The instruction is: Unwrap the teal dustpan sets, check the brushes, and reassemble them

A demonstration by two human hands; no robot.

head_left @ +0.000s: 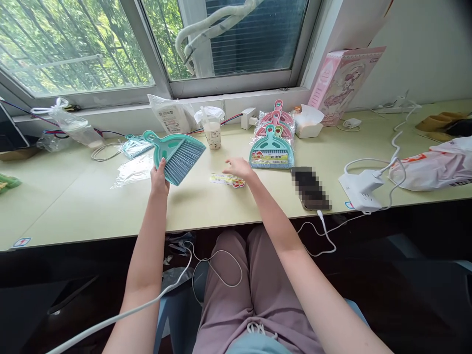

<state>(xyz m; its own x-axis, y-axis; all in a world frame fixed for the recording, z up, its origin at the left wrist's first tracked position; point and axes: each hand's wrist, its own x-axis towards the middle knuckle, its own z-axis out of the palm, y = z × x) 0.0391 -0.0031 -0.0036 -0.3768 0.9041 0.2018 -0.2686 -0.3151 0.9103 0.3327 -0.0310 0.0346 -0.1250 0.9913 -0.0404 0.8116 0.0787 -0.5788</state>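
Our left hand [160,178] is closed around the lower edge of the teal brush set [160,147], thumb over the front and the other fingers mostly hidden behind. Our right hand [238,168] has its fingers loosely bent and spread, reaching leftward just over the yellow card [223,179]; we cannot tell whether they touch it. Our two hands are well apart.

We have the set raised over the worktop [206,211], left of the card. It is tilted: its long axis slants from the handle at upper left, pointing towards the window [236,44], down to the grey bristles at lower right, which face the right hand's side.

We see worktop surface between the set and the front edge, and more left of our forearm. Behind the set's bristles stands a cup [213,133]; behind its handle lie teal packs [136,146], with a clear bag [133,169] beside our left hand. To our right, the packed sets [271,147] lie beyond our right hand, and the phone [311,189] sits near the front edge.
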